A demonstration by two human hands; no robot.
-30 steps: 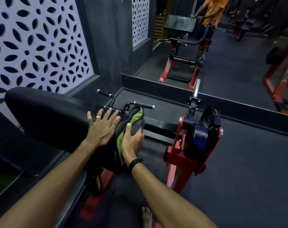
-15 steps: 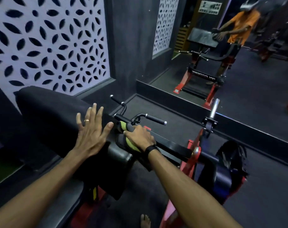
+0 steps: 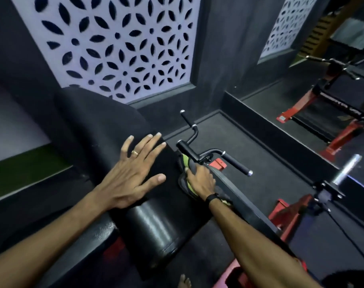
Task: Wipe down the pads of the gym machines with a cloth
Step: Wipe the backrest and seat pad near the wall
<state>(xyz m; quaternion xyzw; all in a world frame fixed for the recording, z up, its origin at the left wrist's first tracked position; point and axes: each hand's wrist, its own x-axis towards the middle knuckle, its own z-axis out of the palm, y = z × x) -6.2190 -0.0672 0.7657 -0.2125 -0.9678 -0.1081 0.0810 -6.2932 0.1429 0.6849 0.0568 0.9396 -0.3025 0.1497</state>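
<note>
While the left hand [image 3: 133, 175] stays spread flat on the top of the black pad [image 3: 152, 225], bracing it, the right hand [image 3: 201, 180] has slid off the pad's side, fingers curled over the grey-green cloth [image 3: 186, 163], now pressed down behind the pad just under the black handle [image 3: 187, 150]. Judging by that shift, wiping is reaching the far edge.

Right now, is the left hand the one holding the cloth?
No, the left hand lies flat with spread fingers on the black pad, while the right hand presses the cloth.
</note>
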